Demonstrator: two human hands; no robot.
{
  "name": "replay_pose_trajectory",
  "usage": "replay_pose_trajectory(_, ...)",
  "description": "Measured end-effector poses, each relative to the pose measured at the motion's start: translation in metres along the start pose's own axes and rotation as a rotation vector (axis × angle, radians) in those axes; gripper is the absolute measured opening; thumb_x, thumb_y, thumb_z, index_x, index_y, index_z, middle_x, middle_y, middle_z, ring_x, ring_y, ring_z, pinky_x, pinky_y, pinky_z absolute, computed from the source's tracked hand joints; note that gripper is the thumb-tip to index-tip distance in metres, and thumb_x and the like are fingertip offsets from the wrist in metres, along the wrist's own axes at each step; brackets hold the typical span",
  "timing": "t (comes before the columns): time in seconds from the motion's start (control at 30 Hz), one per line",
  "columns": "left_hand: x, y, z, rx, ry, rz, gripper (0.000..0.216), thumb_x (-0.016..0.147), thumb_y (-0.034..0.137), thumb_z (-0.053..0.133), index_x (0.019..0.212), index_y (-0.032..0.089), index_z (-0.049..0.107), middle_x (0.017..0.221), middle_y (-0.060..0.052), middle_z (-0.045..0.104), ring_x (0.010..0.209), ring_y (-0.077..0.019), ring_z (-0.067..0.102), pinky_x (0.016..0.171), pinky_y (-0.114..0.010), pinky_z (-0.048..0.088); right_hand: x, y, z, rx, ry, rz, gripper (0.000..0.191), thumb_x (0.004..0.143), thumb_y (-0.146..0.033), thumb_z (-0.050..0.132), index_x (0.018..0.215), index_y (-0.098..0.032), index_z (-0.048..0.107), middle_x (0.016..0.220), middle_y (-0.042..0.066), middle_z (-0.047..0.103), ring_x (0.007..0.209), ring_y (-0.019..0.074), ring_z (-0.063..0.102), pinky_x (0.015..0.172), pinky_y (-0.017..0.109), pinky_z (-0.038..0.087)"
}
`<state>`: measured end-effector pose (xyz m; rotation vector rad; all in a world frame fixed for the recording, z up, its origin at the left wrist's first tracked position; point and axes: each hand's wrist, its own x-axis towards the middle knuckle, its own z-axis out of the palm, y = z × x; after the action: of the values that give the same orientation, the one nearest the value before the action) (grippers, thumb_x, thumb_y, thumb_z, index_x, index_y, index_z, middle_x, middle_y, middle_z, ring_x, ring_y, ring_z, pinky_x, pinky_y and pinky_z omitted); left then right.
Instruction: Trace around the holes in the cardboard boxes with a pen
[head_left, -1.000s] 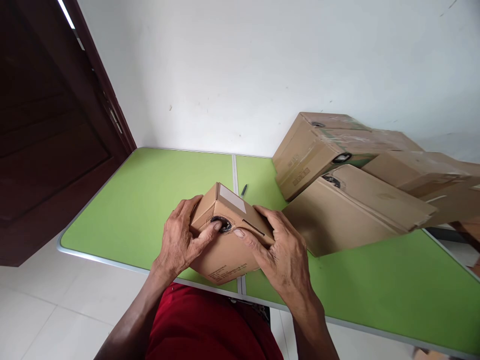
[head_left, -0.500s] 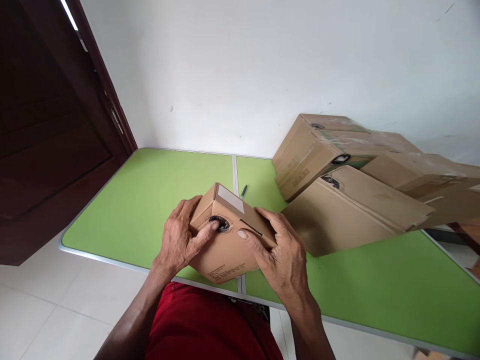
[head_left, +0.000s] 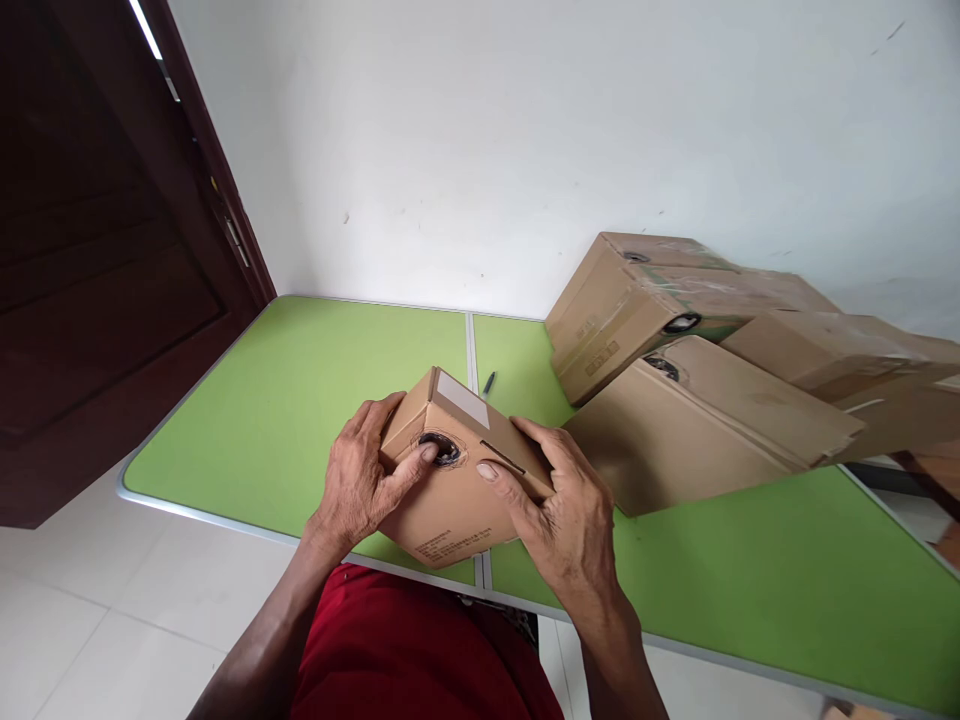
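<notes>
Green table (head_left: 300,400) bears a small cardboard box (head_left: 457,490): left hand (head_left: 360,485) grasps its nine-o'clock side, right hand (head_left: 570,515) its three-o'clock side, thumbs on top.

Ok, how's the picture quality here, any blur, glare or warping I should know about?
Head view: soft, even daylight with no glare; the small box and both hands, left hand and right hand, are sharp. The stacked boxes smear toward the right edge. Wide-lens warping bends the green table and leans the dark door.
</notes>
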<state>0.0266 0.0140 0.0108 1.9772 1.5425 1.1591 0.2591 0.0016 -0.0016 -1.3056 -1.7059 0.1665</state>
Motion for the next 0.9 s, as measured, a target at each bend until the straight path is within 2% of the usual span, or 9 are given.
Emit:
replay_pose_trajectory(0.17, -0.001, -0.003, 0.000, 0.006, 0.007, 0.016, 0.071, 0.105, 0.075, 0.053, 0.143, 0.017, 0.068, 0.126, -0.017, 0.078, 0.110, -0.0324, 0.076, 0.094, -0.043, 0.058, -0.001, 0.001, 0.001, -0.001, 0.016, 0.002, 0.053, 0.106, -0.065, 0.067, 0.132, -0.019, 0.072, 0.118, 0.017, 0.080, 0.107, 0.0352, 0.078, 0.091, 0.051, 0.067)
replay_pose_trajectory(0.3, -0.004, -0.006, 0.000, 0.005, -0.021, 0.000, 0.068, 0.105, 0.074, 0.055, 0.140, 0.018, 0.069, 0.122, -0.016, 0.079, 0.105, -0.0318, 0.076, 0.090, -0.044, 0.059, -0.001, 0.005, -0.002, 0.019, 0.007, 0.048, 0.052, 0.105, -0.066, 0.066, 0.130, -0.020, 0.073, 0.120, 0.017, 0.081, 0.109, 0.0362, 0.078, 0.090, 0.051, 0.067)
replay_pose_trajectory(0.47, -0.008, -0.007, -0.008, -0.153, -0.057, -0.083, 0.060, 0.100, 0.067, 0.071, 0.139, 0.022, 0.071, 0.128, -0.014, 0.078, 0.112, -0.0310, 0.075, 0.088, -0.040, 0.062, 0.003, 0.003, -0.008, 0.125, -0.027, 0.157, 0.056, 0.096, -0.069, 0.075, 0.124, -0.020, 0.076, 0.117, 0.015, 0.083, 0.105, 0.0358, 0.080, 0.090, 0.050, 0.068)
replay_pose_trajectory(0.63, -0.011, 0.000, -0.028, -0.316, -0.243, -0.175, 0.059, 0.094, 0.064, 0.080, 0.138, 0.026, 0.070, 0.120, -0.009, 0.081, 0.103, -0.0288, 0.077, 0.077, -0.035, 0.063, 0.012, -0.010, -0.016, 0.265, -0.066, 0.206, 0.056, 0.083, -0.065, 0.090, 0.117, -0.021, 0.081, 0.111, 0.011, 0.085, 0.101, 0.0335, 0.081, 0.085, 0.044, 0.069)
replay_pose_trajectory(0.7, -0.012, 0.003, -0.035, -0.393, -0.269, -0.189, 0.058, 0.090, 0.061, 0.086, 0.135, 0.027, 0.070, 0.115, -0.007, 0.082, 0.099, -0.0281, 0.078, 0.077, -0.035, 0.064, 0.020, -0.018, -0.017, 0.291, -0.098, 0.197, 0.057, 0.080, -0.064, 0.093, 0.117, -0.022, 0.082, 0.110, 0.010, 0.085, 0.101, 0.0329, 0.081, 0.085, 0.043, 0.068)
replay_pose_trajectory(0.8, -0.015, 0.004, -0.045, -0.523, -0.159, -0.239, 0.059, 0.084, 0.059, 0.092, 0.128, 0.026, 0.072, 0.116, -0.008, 0.081, 0.099, -0.0294, 0.078, 0.077, -0.035, 0.065, 0.035, -0.028, -0.019, 0.363, -0.131, 0.168, 0.057, 0.084, -0.060, 0.092, 0.125, -0.023, 0.082, 0.122, 0.011, 0.082, 0.111, 0.0325, 0.079, 0.089, 0.043, 0.068)
replay_pose_trajectory(0.9, -0.016, -0.001, -0.059, -0.540, 0.082, -0.363, 0.055, 0.079, 0.061, 0.093, 0.116, 0.025, 0.074, 0.103, -0.005, 0.080, 0.082, -0.0248, 0.073, 0.067, -0.033, 0.061, 0.054, -0.027, -0.029, 0.481, -0.099, 0.118, 0.061, 0.090, -0.062, 0.086, 0.137, -0.025, 0.078, 0.145, 0.014, 0.074, 0.126, 0.0339, 0.075, 0.089, 0.046, 0.071)
